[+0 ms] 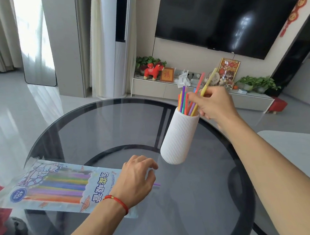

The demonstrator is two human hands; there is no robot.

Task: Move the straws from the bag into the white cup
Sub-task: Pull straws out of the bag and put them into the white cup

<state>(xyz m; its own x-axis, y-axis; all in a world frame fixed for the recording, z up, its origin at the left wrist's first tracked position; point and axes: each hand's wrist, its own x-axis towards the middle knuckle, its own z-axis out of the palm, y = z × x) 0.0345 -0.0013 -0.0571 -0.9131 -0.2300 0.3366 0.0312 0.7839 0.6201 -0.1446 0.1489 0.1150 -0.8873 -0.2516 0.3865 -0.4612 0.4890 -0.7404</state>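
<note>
my right hand (214, 102) is up over the white cup (179, 137), pinching a yellow straw (207, 83) and a pink straw (200, 81) with their lower ends in the cup among the other straws (185, 102). my left hand (136, 180) rests on the bag's (60, 186) open end, fingers curled loosely; a purple straw (157, 184) tip pokes out beside them, though i can't tell if it's gripped. the bag lies flat on the glass table (191, 196).

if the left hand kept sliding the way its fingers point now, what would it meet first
Probably the purple straw poking out just past the left hand, by the printed plastic straw bag. The ribbed white cup stands further off; depth is unclear.
</note>
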